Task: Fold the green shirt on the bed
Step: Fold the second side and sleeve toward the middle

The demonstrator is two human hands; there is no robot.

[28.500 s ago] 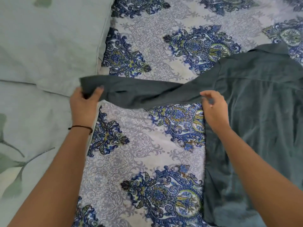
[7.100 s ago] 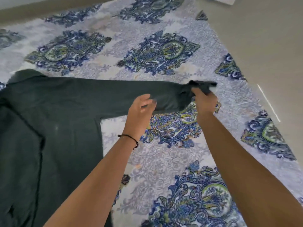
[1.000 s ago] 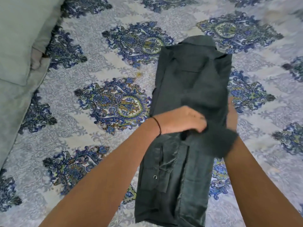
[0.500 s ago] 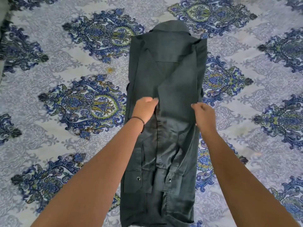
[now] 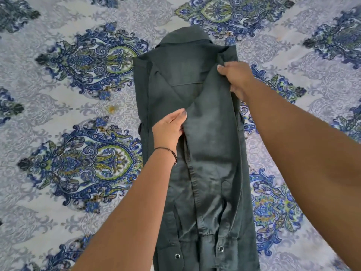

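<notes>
The dark green shirt [image 5: 211, 173] lies face down on the bed as a long narrow strip, collar at the far end, both sleeves folded in lengthwise, snap cuffs near me. My left hand [image 5: 169, 130] pinches the inner edge of the right-hand sleeve near the shirt's middle. My right hand [image 5: 235, 78] grips the same folded sleeve up at the right shoulder, thumb on top.
The bedsheet [image 5: 68, 114] is pale grey with blue and green paisley medallions and spreads out on every side of the shirt. A small yellowish spot [image 5: 111, 108] marks the sheet to the left of the shirt.
My right hand has moved up from the shirt's middle to its right shoulder. My left hand has stayed near the centre and shifted slightly right onto the sleeve edge. The view has moved closer.
</notes>
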